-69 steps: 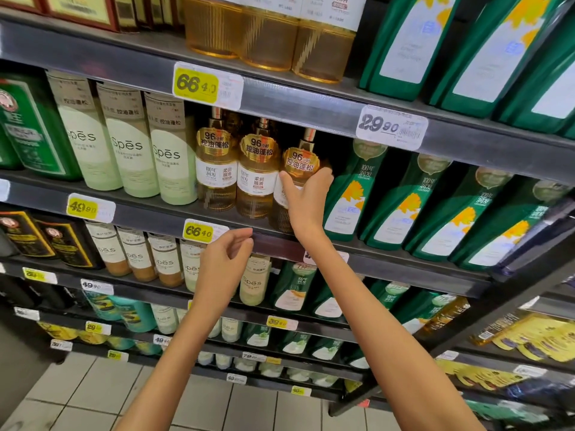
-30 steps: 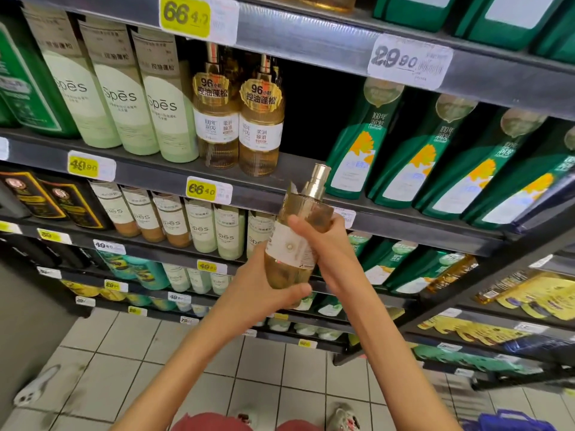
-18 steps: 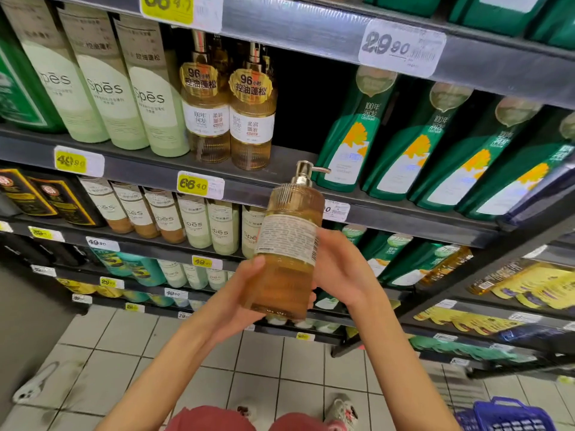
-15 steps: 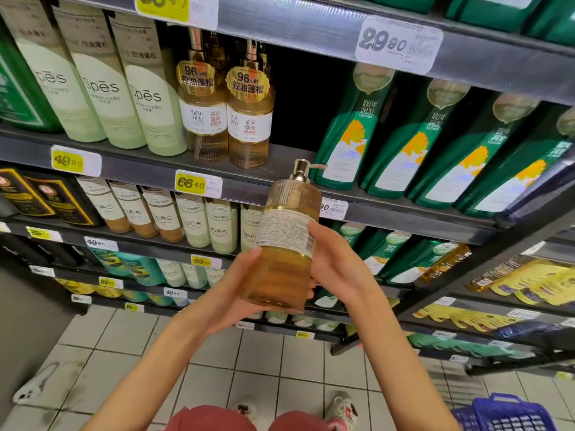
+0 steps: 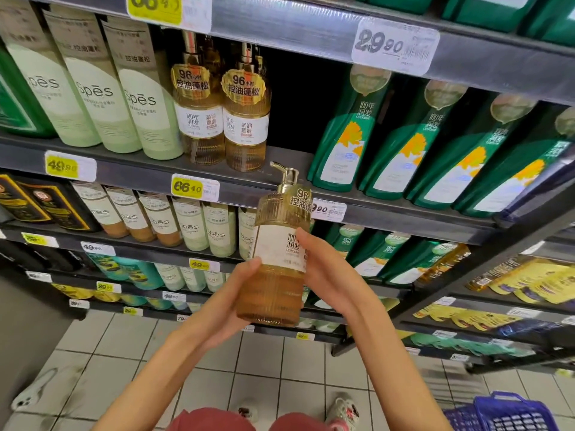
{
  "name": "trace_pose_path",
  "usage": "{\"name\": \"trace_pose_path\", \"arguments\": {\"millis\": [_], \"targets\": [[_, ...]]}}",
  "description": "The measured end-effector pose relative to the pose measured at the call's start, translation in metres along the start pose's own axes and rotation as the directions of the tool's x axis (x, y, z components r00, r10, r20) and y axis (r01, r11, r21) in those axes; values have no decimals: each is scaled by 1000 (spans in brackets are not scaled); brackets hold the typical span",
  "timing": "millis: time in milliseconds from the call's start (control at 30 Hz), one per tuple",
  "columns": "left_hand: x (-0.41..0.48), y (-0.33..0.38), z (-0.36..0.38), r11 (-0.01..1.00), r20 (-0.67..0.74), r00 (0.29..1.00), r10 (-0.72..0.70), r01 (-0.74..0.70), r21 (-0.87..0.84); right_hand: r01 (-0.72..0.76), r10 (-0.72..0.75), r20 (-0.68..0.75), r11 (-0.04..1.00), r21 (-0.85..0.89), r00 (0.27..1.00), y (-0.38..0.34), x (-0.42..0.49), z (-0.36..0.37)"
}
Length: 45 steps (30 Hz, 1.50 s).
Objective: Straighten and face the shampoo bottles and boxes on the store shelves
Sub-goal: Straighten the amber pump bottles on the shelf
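I hold an amber pump bottle upright in front of the shelves, off the shelf. My left hand cups its lower left side and base. My right hand holds its right side, fingers lying along the white label. The front label with its gold sticker faces partly right of me. Two matching amber bottles stand on the shelf above, labels forward. A dark empty gap lies to their right, beside leaning green bottles.
Pale green Spes bottles fill the shelf's left side. Lower shelves hold more Spes bottles and black boxes. Yellow packets lie on racks at right. A blue basket sits on the tiled floor.
I lifted the third amber bottle off the shelf and brought it down in both hands. It has turned from its back label toward its front label.
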<state>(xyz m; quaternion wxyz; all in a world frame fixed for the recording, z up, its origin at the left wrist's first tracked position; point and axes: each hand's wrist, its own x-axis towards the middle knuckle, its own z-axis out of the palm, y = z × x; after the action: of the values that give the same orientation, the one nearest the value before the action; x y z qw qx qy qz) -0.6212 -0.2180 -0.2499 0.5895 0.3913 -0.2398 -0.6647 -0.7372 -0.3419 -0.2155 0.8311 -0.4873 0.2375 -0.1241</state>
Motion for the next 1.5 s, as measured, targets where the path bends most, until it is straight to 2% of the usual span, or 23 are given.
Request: {"name": "trace_pose_path", "arguments": {"millis": [100,200,367,467,567,733,900,1067,1233,1400,1500], "targets": [[4,7,-1,993,29,1000,9,-12,114,49,-49,-31,999,-17,998,1,0,1],[12,6,2,966,-108,991,74,-44,254,79,-87,-93,993,-82,992,2,4,4],[20,-1,-1,965,-207,969,138,-84,247,38,-55,-135,991,-126,989,11,5,2],[21,-7,-5,957,-260,946,193,-123,262,-29,2,-113,971,-238,994,24,1,0],[18,-7,-9,926,-223,947,230,-143,348,-34,-3,-113,947,-320,994,31,-2,-1],[15,12,-15,798,-116,944,310,-191,572,99,-192,-123,844,-527,974,22,-5,-2],[14,18,-18,760,-59,910,411,-306,573,241,-314,-73,839,-488,947,23,-9,1],[9,18,-19,704,-16,887,462,-355,615,258,-323,-32,809,-528,946,25,-13,1],[3,18,-15,696,-40,894,447,-319,643,213,-277,-27,794,-569,961,21,-17,0],[-11,26,-9,696,-146,933,329,-135,705,71,-169,-76,723,-687,983,9,-22,6],[-15,29,-1,807,-227,959,171,-4,590,-62,-35,-145,785,-617,989,2,-21,14]]}}
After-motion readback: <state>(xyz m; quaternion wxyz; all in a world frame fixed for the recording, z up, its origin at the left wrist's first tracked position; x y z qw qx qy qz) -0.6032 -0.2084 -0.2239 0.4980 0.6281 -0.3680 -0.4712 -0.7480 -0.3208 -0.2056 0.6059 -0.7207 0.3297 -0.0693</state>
